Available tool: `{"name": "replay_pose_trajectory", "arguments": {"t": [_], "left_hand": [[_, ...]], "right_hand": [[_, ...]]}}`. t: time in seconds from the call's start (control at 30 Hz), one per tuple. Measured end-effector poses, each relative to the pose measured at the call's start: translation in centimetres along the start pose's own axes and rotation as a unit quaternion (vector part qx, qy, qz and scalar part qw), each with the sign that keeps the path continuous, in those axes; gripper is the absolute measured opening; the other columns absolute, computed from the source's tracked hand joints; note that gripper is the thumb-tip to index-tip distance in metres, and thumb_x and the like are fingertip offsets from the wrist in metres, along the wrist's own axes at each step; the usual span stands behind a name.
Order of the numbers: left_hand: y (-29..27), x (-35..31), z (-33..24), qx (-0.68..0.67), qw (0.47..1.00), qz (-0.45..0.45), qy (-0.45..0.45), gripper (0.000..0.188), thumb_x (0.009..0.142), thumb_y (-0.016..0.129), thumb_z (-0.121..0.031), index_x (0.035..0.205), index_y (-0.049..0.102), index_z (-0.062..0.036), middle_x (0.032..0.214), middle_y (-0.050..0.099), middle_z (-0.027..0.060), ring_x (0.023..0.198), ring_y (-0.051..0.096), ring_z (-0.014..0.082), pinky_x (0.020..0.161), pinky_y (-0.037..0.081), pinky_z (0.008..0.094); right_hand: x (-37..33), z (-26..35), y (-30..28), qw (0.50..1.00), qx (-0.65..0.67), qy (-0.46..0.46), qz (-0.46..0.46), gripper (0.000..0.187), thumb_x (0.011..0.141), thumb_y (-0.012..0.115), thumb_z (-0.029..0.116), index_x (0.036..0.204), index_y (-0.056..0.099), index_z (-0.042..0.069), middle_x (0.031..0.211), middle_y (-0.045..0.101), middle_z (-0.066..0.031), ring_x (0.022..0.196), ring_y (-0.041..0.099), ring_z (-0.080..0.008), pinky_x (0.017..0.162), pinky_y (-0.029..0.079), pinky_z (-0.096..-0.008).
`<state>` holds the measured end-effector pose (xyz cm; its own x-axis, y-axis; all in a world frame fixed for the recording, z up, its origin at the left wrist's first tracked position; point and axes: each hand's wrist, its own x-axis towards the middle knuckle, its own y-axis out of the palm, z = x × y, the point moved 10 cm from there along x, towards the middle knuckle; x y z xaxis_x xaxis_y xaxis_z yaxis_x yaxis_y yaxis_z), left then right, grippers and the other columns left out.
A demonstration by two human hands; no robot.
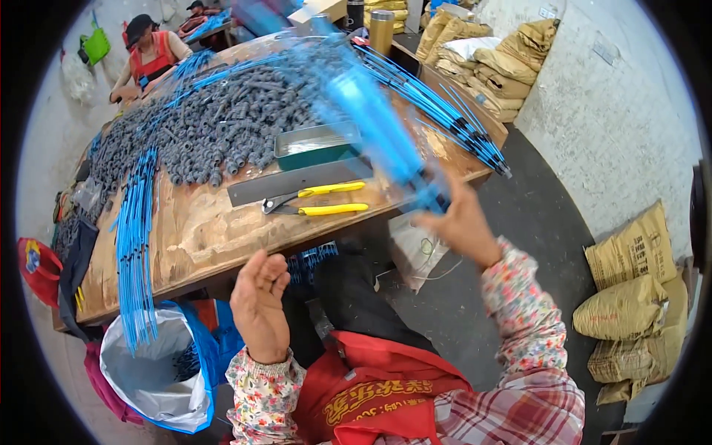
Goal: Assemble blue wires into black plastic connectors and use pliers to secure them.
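My right hand [461, 222] grips one end of a bundle of thin blue rods [371, 119], which slants up and away over the right part of the table and is smeared by motion. Dark ends of the rods show close to my fingers. Near the front edge of the table, my left hand [261, 304] is raised palm up, fingers loosely bent and nothing in it. Beyond it lie pincers with yellow handles [334, 211], a flat grey metal strip [297, 182] and a green open-topped tin [315, 154].
Grey ribbed parts [222, 119] are heaped across the wooden table [200, 237]. More blue rods lie at its left edge [136, 245] and right corner [463, 126]. A lined blue bag [152, 386] stands below left. Sacks [627, 297] are stacked right. A person [148, 55] sits opposite.
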<state>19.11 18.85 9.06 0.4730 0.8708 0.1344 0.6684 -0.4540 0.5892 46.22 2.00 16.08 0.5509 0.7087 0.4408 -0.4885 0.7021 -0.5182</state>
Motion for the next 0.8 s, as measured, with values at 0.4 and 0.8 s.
{"name": "replay_pose_trajectory", "arguments": {"t": [0.4, 0.8], "left_hand": [[-7.9, -1.2, -0.3, 0.073, 0.992, -0.070, -0.072, 0.023, 0.093, 0.053, -0.016, 0.103, 0.060, 0.0027, 0.083, 0.065, 0.0096, 0.076, 0.061, 0.0161, 0.072, 0.049, 0.0281], [-11.3, 2.0, -15.0, 0.247, 0.962, -0.083, 0.081, 0.020, 0.085, 0.063, -0.011, 0.100, 0.062, 0.0027, 0.083, 0.067, 0.0075, 0.073, 0.061, 0.0099, 0.069, 0.048, 0.0225]], "right_hand": [[9.1, -10.6, -7.0, 0.796, -0.600, -0.066, -0.050, 0.052, 0.079, 0.069, 0.031, 0.116, 0.049, 0.001, 0.093, 0.055, -0.0186, 0.092, 0.053, -0.0380, 0.076, 0.045, -0.0449], [11.7, 0.2, -2.3, 0.840, -0.512, -0.174, -0.054, 0.043, 0.081, 0.067, 0.026, 0.112, 0.055, -0.001, 0.092, 0.059, -0.0202, 0.085, 0.058, -0.0342, 0.074, 0.047, -0.0383]]}}
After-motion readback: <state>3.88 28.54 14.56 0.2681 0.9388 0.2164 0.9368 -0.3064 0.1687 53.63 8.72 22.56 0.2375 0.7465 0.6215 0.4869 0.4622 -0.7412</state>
